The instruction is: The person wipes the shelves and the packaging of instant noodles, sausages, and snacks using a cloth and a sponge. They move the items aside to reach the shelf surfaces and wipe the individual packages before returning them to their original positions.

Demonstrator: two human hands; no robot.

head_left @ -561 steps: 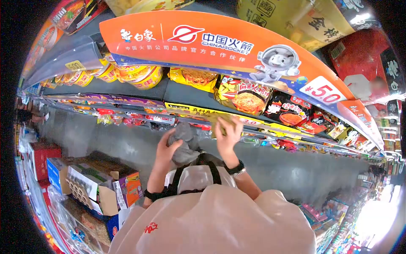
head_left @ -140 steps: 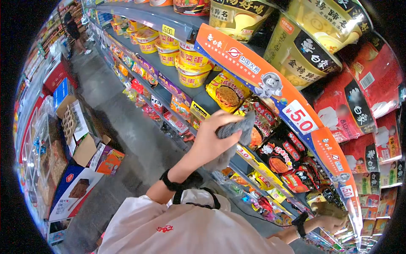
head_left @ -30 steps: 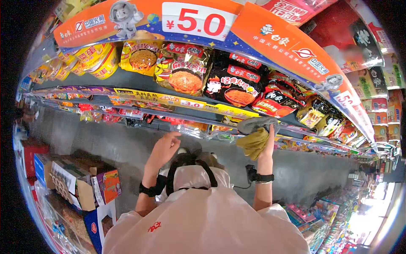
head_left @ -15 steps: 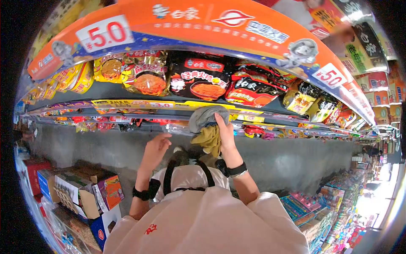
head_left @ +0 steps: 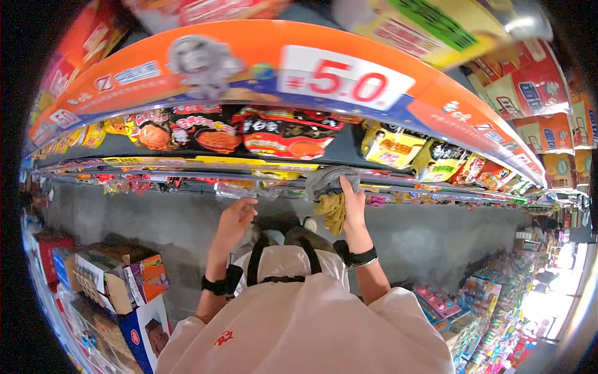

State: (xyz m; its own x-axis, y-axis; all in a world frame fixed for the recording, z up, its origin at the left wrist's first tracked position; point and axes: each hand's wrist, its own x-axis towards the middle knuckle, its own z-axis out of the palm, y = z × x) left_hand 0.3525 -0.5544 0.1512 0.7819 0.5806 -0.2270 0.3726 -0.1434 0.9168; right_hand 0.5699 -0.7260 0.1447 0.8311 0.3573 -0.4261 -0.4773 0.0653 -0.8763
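My right hand (head_left: pixel 354 201) grips a bunched cloth, with a grey part (head_left: pixel 330 181) on top and an olive-yellow part (head_left: pixel 332 210) hanging below. The cloth is at the front edge of the lower shelf. My left hand (head_left: pixel 238 218) is in front of the shelves to the left, fingers loosely bent and apart, holding nothing. Beyond both hands, noodle packets lie on the shelf, among them a black and red one (head_left: pixel 289 136) and a yellow one (head_left: pixel 393 144).
An orange shelf banner (head_left: pixel 249 47) with a 5.0 price tag (head_left: pixel 346 78) curves across the top. Opened cardboard boxes (head_left: pixel 106 280) stand at lower left on the grey floor (head_left: pixel 417 240). Colourful small goods (head_left: pixel 498 311) fill the lower right.
The view has shifted right along the shelves, so banner and packets appear further left. My right hand still holds the cloth; both hands appear slightly further right in view.
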